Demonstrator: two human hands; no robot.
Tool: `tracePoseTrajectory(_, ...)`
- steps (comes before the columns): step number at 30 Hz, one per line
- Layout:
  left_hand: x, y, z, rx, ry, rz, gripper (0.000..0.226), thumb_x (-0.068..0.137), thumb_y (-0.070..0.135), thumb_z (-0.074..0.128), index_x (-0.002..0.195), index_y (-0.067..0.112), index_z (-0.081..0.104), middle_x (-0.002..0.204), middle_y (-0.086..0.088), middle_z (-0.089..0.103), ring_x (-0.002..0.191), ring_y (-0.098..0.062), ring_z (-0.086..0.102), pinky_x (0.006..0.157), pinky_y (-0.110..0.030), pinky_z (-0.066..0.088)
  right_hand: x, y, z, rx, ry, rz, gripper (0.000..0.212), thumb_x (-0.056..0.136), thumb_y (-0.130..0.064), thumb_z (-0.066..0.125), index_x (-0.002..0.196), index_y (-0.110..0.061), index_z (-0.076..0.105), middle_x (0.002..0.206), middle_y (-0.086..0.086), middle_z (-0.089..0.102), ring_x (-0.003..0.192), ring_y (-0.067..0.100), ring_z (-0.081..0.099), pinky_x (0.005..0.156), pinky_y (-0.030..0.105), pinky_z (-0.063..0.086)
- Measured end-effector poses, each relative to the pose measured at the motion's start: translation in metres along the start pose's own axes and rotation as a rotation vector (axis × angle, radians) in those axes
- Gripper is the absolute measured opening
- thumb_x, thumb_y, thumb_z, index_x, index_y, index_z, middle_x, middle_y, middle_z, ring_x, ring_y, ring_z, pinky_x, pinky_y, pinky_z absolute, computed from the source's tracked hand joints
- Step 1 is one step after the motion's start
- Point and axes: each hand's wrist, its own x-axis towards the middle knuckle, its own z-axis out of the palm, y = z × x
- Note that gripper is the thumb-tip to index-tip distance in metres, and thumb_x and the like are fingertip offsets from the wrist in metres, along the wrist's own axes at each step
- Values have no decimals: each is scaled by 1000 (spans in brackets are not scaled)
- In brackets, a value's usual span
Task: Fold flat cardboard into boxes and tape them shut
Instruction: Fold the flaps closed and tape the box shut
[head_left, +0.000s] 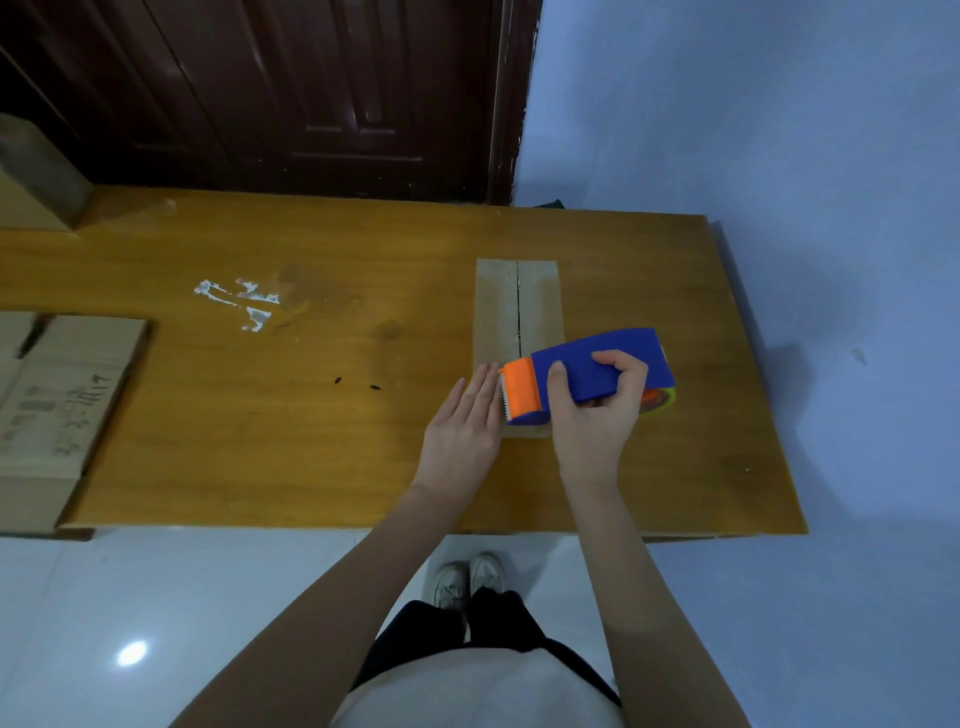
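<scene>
A narrow folded cardboard box (517, 306) lies on the wooden table (311, 415), its two top flaps meeting in a seam down the middle. My right hand (592, 410) grips a blue and orange tape dispenser (587, 371) over the box's near end, serrated edge pointing left. My left hand (465, 421) lies flat with straight fingers against the box's near left side, touching it beside the dispenser's orange head. The near end of the box is hidden under the dispenser.
A stack of flat cardboard (57, 400) lies at the table's left edge, and another box (36, 176) stands at the far left. White residue (239, 301) marks the tabletop. A dark door (291, 88) is behind the table; a wall is on the right.
</scene>
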Motion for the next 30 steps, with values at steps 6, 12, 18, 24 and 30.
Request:
tracePoseTrajectory(6, 1, 3, 3, -44, 19, -21, 55, 70, 7, 80, 120, -5, 61, 123, -20, 62, 117, -29, 58, 96, -41, 48, 6, -17, 10, -97, -19, -123, 36, 81, -7, 70, 103, -22, 46, 96, -17, 50, 85, -3, 57, 69, 17, 50)
tracePoseTrajectory(12, -2, 2, 5, -44, 20, 1, 47, 84, 4, 53, 131, -2, 52, 134, -17, 54, 126, -26, 51, 103, -40, 42, 12, -9, -4, 16, 120, 60, 34, 84, -6, 68, 110, -14, 47, 100, -11, 50, 80, -10, 56, 64, 12, 48)
tracePoseTrajectory(18, -1, 5, 8, 3, 25, 42, 44, 92, 6, 33, 130, 0, 53, 133, -16, 55, 124, -25, 52, 101, -39, 45, 19, -4, -8, 84, 216, 178, 36, 84, -4, 68, 110, -16, 47, 98, -9, 51, 72, -8, 58, 62, 14, 49)
tracePoseTrajectory(24, 0, 10, 8, 4, 25, 70, 45, 92, 7, 32, 132, 2, 52, 135, -14, 54, 126, -23, 51, 101, -38, 45, 25, -1, -15, 83, 262, 199, 38, 83, -3, 68, 112, -13, 46, 101, -7, 50, 75, -4, 58, 60, 11, 47)
tracePoseTrajectory(30, 4, 14, 6, 29, -10, 68, 43, 93, 7, 32, 130, 1, 53, 133, -15, 55, 125, -24, 52, 102, -39, 45, 30, 2, -16, 37, 240, 153, 36, 85, -3, 67, 111, -11, 43, 103, -6, 47, 77, -7, 56, 60, 10, 46)
